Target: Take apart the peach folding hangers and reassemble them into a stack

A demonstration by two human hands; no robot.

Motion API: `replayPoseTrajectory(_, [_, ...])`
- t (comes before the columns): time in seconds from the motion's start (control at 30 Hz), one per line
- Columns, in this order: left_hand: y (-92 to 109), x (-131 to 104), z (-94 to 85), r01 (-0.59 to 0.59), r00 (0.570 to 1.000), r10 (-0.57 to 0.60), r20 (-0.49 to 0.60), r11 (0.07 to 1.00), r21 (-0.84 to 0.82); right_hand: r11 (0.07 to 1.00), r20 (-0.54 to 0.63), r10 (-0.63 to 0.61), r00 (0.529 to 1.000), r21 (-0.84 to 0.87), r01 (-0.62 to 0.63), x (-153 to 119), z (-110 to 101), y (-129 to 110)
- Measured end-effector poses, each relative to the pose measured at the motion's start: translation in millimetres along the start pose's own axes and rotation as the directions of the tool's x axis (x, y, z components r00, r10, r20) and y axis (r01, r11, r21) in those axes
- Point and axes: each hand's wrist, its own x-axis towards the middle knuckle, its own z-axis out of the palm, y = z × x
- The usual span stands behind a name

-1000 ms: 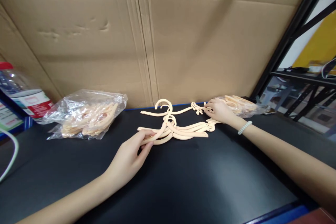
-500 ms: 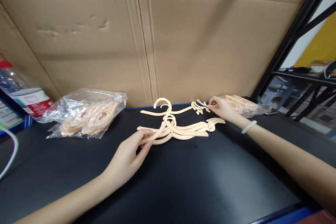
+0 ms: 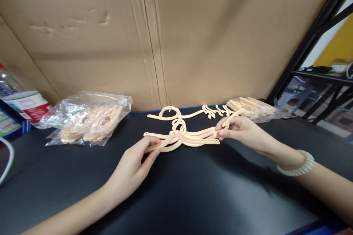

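Several peach-coloured plastic clothes hangers (image 3: 197,140) lie overlapped on the black table, their hooks crossing near the middle. My left hand (image 3: 135,158) pinches the left arm of the nearest hanger between thumb and fingers. At the stack's right end, my right hand (image 3: 245,134) is closed on a small curved peach piece (image 3: 234,115), whose free end sticks up above the fingers. Part of that piece is hidden by the fingertips. Behind the stack, another hanger (image 3: 190,114) lies apart, with several small branched pieces (image 3: 211,111) beside its right end.
A clear plastic bag (image 3: 91,125) of peach parts sits on the left, and a second bag (image 3: 255,109) lies at the back right. A red-labelled bottle (image 3: 29,102) stands far left. Cardboard (image 3: 215,36) walls the back; black shelving (image 3: 328,77) rises on the right.
My right hand has come forward from the small pieces at the back and picked up the curved piece by the hangers' right end. My left hand keeps its grip.
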Motion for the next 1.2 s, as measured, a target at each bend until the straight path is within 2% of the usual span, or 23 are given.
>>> replayPoseTrajectory(0.1, [0.7,0.4,-0.1,0.006,1.000,-0.006,0.000,1.000,-0.013,0.998,0.039,0.020,0.999,0.054,-0.022,-2.1,-0.2,0.3])
replayPoseTrajectory(0.2, [2.2,0.3,-0.5,0.017,1.000,-0.017,0.001,1.000,-0.013,0.987,0.108,0.089,0.990,0.127,-0.103,-2.9,-1.8,-0.8])
replayPoseTrajectory(0.37, [3.3,0.6,-0.6,0.015,1.000,-0.015,0.009,1.000,-0.015,0.936,0.243,0.193,0.950,0.246,-0.253,-5.0,-4.0,-2.7])
replayPoseTrajectory(0.5, [3.3,0.5,-0.7,0.007,1.000,-0.007,0.011,1.000,-0.009,0.903,0.318,0.245,0.916,0.268,-0.335,-5.5,-6.4,-1.1])
replayPoseTrajectory(0.83, [4.8,-0.5,-0.8,-0.011,1.000,0.011,-0.005,1.000,0.022,0.866,0.341,0.297,0.892,0.296,-0.402,-5.0,-7.7,-0.3])
replayPoseTrajectory(1.2, [7.9,0.3,-1.7,-0.005,1.000,0.006,-0.013,0.999,0.041,0.841,0.341,0.304,0.890,0.342,-0.419,-5.5,-3.5,4.0])
